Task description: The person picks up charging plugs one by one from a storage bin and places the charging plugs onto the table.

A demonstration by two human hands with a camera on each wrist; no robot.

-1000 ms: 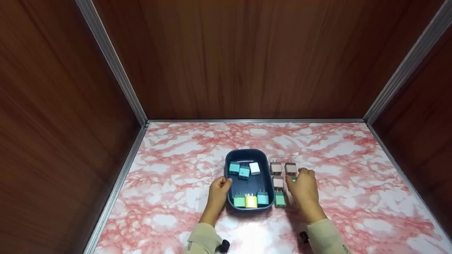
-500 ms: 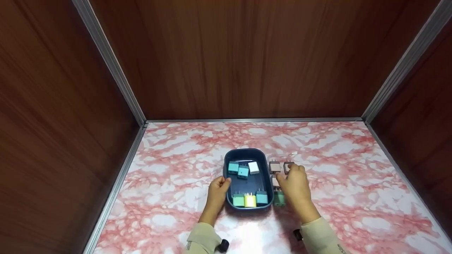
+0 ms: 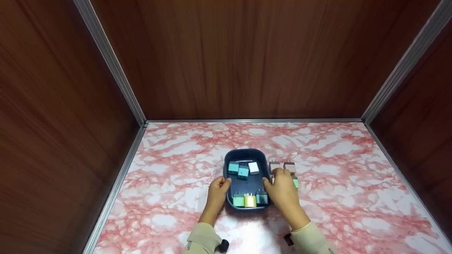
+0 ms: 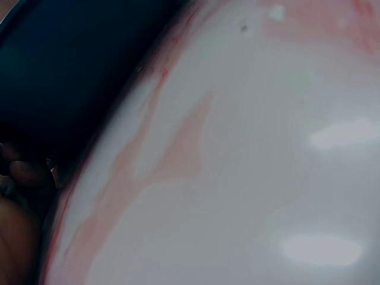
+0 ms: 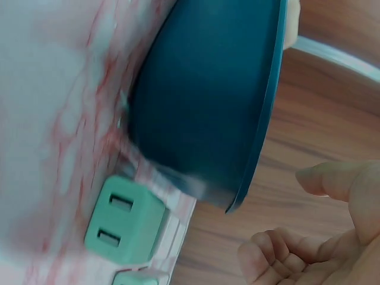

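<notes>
A dark blue bin (image 3: 248,185) stands on the table with several USB wall chargers in it: teal ones (image 3: 243,172), a white one (image 3: 253,168), a green one (image 3: 238,200) and a yellow one (image 3: 250,200). My left hand (image 3: 217,192) grips its left rim between thumb and fingers. Over the right rim hovers my right hand (image 3: 284,192); in the right wrist view its thumb and fingers are apart, with nothing between them. A green two-port charger (image 5: 122,221) lies on the table below that hand.
Right of the bin lie brownish-pink chargers (image 3: 289,167) and a green charger (image 3: 296,182), partly covered by the right hand. Dark wood panels (image 3: 247,60) wall the pink marbled table (image 3: 176,151) at the back and both sides.
My right hand has moved left, from the green charger beside the bin to the bin's right rim. The left hand keeps its hold on the left rim.
</notes>
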